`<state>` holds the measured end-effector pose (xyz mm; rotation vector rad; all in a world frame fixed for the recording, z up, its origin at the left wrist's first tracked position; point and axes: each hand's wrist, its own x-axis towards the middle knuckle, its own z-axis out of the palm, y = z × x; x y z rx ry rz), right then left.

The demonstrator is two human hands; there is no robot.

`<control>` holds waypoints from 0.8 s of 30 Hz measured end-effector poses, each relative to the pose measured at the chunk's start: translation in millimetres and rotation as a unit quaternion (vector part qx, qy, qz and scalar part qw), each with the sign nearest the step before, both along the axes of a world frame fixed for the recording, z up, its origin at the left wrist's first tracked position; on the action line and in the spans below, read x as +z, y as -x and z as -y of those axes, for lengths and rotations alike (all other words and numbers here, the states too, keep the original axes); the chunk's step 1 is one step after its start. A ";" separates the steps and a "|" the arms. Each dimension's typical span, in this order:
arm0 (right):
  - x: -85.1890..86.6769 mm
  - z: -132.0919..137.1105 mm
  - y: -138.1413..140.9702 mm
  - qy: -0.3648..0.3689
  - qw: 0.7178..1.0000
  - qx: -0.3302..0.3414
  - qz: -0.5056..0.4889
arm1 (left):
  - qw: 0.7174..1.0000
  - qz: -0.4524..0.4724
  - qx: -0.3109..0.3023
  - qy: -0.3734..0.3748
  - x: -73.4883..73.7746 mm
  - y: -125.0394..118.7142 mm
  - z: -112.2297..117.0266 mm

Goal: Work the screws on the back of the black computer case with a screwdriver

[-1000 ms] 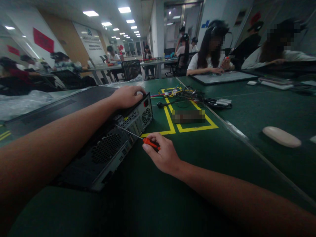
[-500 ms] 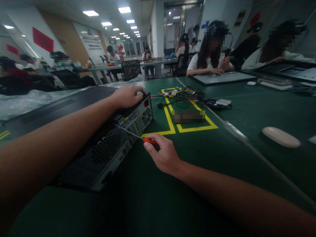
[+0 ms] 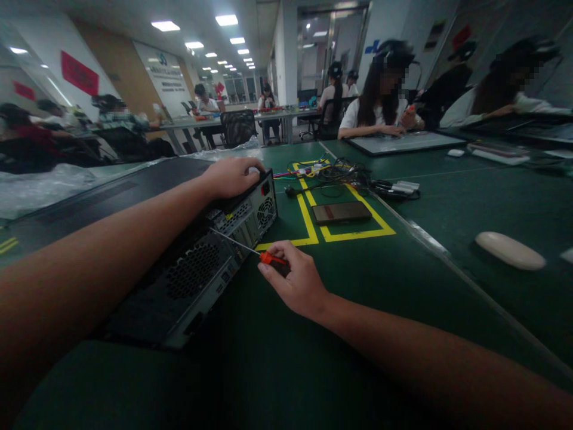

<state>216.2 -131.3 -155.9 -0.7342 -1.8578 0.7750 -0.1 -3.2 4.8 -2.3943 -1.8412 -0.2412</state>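
Observation:
A black desktop computer case (image 3: 197, 269) lies on its side on the green table, its rear panel with fan grille facing me. My left hand (image 3: 233, 176) rests closed over the case's upper rear corner, gripping it. My right hand (image 3: 293, 280) pinches the red handle of a screwdriver (image 3: 268, 257). The thin metal shaft runs up and left, and its tip touches the rear panel near the expansion slots.
A dark phone (image 3: 341, 212) lies inside yellow tape markings. A tangle of cables (image 3: 340, 173) sits behind it. A white oval object (image 3: 510, 249) lies at right. A large flat panel (image 3: 403, 142) is in front of a seated person across the table. Clear plastic wrap (image 3: 40, 188) lies at left.
My right hand has turned slightly on the screwdriver handle; the shaft stays on the rear panel. My left hand has not moved.

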 end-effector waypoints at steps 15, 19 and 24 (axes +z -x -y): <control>-0.1 -0.5 -0.6 0.005 1.000 0.001 0.000 | 1.000 0.001 0.002 0.000 0.6 -0.5 0.6; 0.0 -0.6 -1.1 0.010 1.000 0.002 0.003 | 1.000 0.004 0.004 -0.004 0.2 -1.0 1.0; 0.1 -0.6 -1.1 0.009 1.000 0.002 0.009 | 1.000 -0.003 0.004 -0.009 0.5 -0.8 1.0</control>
